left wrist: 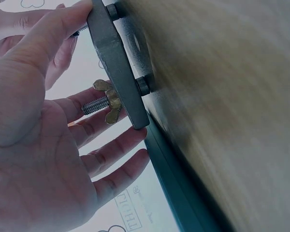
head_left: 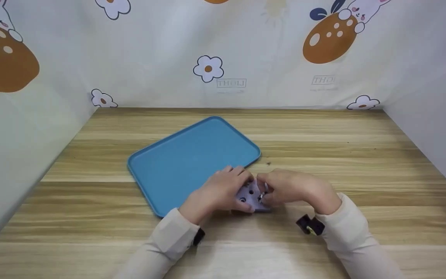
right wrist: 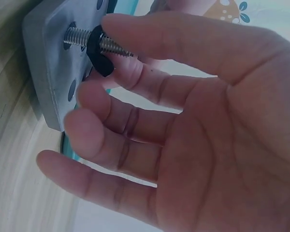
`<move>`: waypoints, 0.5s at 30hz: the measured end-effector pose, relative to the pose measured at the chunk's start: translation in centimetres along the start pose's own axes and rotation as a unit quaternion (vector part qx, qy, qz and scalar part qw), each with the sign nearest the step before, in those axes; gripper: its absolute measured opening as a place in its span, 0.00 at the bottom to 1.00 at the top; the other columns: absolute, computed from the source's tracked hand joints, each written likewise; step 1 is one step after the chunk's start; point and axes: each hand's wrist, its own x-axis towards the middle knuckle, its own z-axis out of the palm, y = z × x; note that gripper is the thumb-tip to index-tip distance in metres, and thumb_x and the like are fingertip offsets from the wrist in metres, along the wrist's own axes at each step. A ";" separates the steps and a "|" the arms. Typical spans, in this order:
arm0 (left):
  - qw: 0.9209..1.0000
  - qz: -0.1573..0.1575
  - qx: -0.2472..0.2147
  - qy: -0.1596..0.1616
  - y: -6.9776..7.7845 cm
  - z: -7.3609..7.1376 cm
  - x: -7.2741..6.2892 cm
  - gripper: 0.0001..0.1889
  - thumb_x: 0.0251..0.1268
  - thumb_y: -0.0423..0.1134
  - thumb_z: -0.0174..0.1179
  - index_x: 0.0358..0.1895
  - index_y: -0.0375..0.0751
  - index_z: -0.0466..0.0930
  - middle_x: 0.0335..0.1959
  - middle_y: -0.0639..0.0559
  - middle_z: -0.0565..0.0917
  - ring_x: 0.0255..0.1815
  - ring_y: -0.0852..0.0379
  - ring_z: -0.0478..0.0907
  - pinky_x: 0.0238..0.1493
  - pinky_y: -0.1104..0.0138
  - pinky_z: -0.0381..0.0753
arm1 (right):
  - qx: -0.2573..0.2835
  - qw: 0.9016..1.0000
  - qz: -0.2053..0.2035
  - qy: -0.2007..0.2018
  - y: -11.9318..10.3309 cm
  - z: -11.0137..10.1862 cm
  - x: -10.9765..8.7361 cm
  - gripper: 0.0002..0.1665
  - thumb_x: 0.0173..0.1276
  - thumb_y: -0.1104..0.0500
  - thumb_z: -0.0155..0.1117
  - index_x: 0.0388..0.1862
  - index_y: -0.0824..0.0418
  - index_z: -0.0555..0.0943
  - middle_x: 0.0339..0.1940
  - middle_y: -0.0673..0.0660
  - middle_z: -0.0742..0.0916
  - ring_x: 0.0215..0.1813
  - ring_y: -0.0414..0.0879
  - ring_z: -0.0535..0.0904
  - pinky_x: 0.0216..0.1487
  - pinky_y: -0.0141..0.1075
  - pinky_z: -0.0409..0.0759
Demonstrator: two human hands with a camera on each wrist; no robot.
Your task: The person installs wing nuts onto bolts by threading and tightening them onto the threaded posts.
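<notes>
A grey metal plate (head_left: 251,197) with several holes sits low over the table, near the tray's right corner. My left hand (head_left: 223,190) grips it by its edges, the thumb on the near side and fingers at the far side. In the right wrist view a threaded bolt (right wrist: 77,36) sticks out of the plate, and a black wing nut (right wrist: 97,53) sits partway along it. My right hand (head_left: 287,186) pinches that wing nut between thumb and index finger. A brass-coloured wing nut (left wrist: 114,100) sits on another bolt in the left wrist view, close to the plate's face.
A blue tray (head_left: 192,155) lies angled on the wooden table (head_left: 362,155), behind and left of the plate. Behind the table hangs a patterned curtain (head_left: 161,62), which also closes off both sides. A small dark speck (head_left: 268,163) lies right of the tray.
</notes>
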 end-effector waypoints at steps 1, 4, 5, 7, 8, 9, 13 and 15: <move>1.000 0.000 0.000 0.000 0.0 0.0 0.0 0.34 0.47 0.60 0.66 0.56 0.47 0.70 0.55 0.51 0.73 0.51 0.50 0.69 0.52 0.56 0.72 | 0.002 1.000 0.005 -0.001 0.0 0.0 0.0 0.06 0.58 0.61 0.61 0.30 0.58 0.72 0.24 0.49 0.74 0.28 0.42 0.68 0.29 0.32 0.65; 1.000 0.000 0.002 -0.001 0.0 0.0 0.0 0.34 0.47 0.60 0.66 0.56 0.47 0.70 0.55 0.51 0.73 0.50 0.51 0.69 0.51 0.57 0.72 | -0.004 1.000 0.012 -0.005 -0.1 0.0 0.1 0.06 0.60 0.60 0.60 0.29 0.59 0.72 0.23 0.49 0.74 0.27 0.42 0.68 0.28 0.32 0.65; 1.000 0.000 0.002 -0.001 0.0 -0.1 0.0 0.34 0.47 0.59 0.66 0.57 0.47 0.70 0.55 0.51 0.73 0.50 0.51 0.69 0.51 0.57 0.72 | -0.007 1.000 0.017 -0.007 -0.1 0.0 0.1 0.07 0.61 0.59 0.60 0.29 0.60 0.72 0.23 0.49 0.74 0.27 0.42 0.68 0.27 0.32 0.65; 1.000 0.000 0.001 0.001 0.1 -0.1 0.0 0.34 0.47 0.59 0.67 0.56 0.47 0.70 0.54 0.51 0.74 0.49 0.51 0.69 0.51 0.57 0.72 | -0.010 1.000 0.017 -0.007 0.0 0.0 0.2 0.08 0.61 0.59 0.59 0.28 0.60 0.72 0.22 0.49 0.73 0.26 0.41 0.67 0.27 0.31 0.65; 1.000 0.000 0.000 0.001 0.1 -0.1 0.0 0.34 0.47 0.59 0.67 0.56 0.47 0.70 0.54 0.51 0.74 0.49 0.51 0.69 0.50 0.57 0.72 | -0.011 1.000 0.017 -0.007 0.0 0.0 0.2 0.08 0.62 0.58 0.59 0.27 0.60 0.72 0.22 0.49 0.73 0.26 0.41 0.67 0.27 0.31 0.65; 1.000 0.000 -0.001 0.002 0.1 -0.2 0.0 0.34 0.47 0.59 0.67 0.56 0.47 0.70 0.54 0.51 0.74 0.49 0.51 0.69 0.50 0.58 0.72 | -0.010 1.000 0.017 -0.006 0.0 0.0 0.2 0.08 0.62 0.58 0.60 0.27 0.59 0.71 0.22 0.49 0.73 0.26 0.41 0.67 0.27 0.31 0.64; 1.000 0.000 -0.004 0.002 0.1 -0.2 0.0 0.33 0.46 0.59 0.67 0.55 0.47 0.71 0.53 0.51 0.74 0.48 0.51 0.69 0.50 0.58 0.71 | -0.004 1.000 0.008 0.005 0.0 0.0 0.1 0.10 0.62 0.57 0.60 0.28 0.59 0.70 0.22 0.49 0.73 0.26 0.41 0.67 0.27 0.31 0.65; 1.000 -0.002 -0.003 0.001 0.1 -0.2 0.0 0.34 0.46 0.59 0.67 0.55 0.47 0.70 0.53 0.52 0.74 0.48 0.51 0.68 0.50 0.58 0.72 | -0.002 1.000 -0.010 0.010 0.1 0.0 0.0 0.10 0.62 0.58 0.60 0.29 0.59 0.69 0.22 0.49 0.72 0.27 0.41 0.67 0.28 0.31 0.65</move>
